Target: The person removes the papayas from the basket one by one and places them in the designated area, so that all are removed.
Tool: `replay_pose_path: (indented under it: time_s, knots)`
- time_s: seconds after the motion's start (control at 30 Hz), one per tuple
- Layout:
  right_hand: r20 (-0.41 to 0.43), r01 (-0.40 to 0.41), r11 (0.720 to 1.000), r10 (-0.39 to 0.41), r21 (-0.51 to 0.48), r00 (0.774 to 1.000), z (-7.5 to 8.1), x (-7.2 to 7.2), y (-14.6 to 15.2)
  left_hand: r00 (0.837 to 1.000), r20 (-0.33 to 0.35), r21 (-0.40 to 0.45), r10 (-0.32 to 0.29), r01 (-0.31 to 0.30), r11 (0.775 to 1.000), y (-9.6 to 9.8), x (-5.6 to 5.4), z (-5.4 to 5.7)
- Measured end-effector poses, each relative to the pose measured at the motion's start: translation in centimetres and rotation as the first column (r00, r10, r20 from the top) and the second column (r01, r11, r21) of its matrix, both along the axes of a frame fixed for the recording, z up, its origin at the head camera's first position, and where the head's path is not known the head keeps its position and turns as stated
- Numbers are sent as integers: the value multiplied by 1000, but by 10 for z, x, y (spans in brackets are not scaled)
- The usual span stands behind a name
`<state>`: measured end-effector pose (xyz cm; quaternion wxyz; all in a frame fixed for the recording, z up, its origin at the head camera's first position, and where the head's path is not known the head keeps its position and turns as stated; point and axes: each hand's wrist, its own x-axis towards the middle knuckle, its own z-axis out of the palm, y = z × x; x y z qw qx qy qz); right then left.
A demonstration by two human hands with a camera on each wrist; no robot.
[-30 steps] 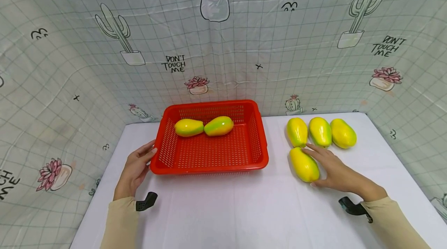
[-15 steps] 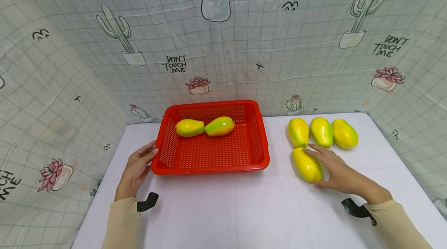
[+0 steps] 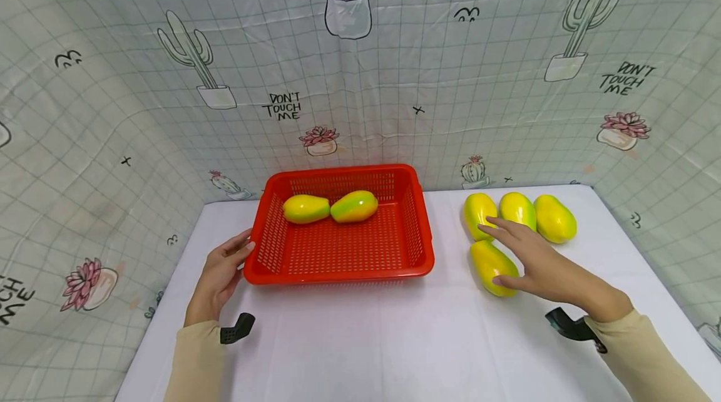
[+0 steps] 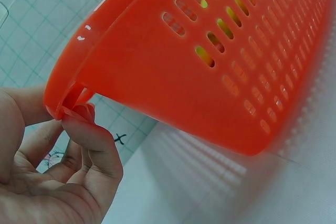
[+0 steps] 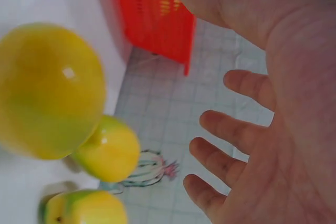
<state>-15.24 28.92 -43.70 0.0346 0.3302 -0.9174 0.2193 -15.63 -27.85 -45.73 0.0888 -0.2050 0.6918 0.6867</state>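
At its left end, the red plastic basket [image 3: 340, 277] has its rim pinched between the thumb and fingers of my left hand [image 3: 218, 273]. The left wrist view shows this grip on the rim [image 4: 68, 74] close up. Two yellow-green papayas [image 3: 306, 209] lie end to end along the back of the basket. On the right, my right hand [image 3: 541, 262] hovers with spread fingers over the nearest papaya [image 3: 489, 264], holding nothing. In the right wrist view a gap shows between my palm [image 5: 294, 129] and that papaya [image 5: 50, 90].
Three more papayas [image 3: 554, 219] stand in a row behind the nearest one, by the back edge of the white-covered table [image 3: 360, 339]. A patterned cloth [image 3: 383, 76] rises behind and at both sides. Each wrist carries a small black camera mount [image 3: 238, 328].
My right hand has come off the nearest papaya and risen, its fingers opening out. That papaya stays on the table. My left hand keeps its hold on the basket rim.
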Motion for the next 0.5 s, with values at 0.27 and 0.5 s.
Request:
replay_pose_path:
  time_s: [0.27,0.5]
  knots:
    - [54,2,1000,-3,20,999,28,-7,-31,1000,-7,-5,-5,5,1000,-2,0,0]
    - [23,-14,1000,14,3,1000,36,-18,-61,1000,-3,-10,-6,6,1000,-1,1,2]
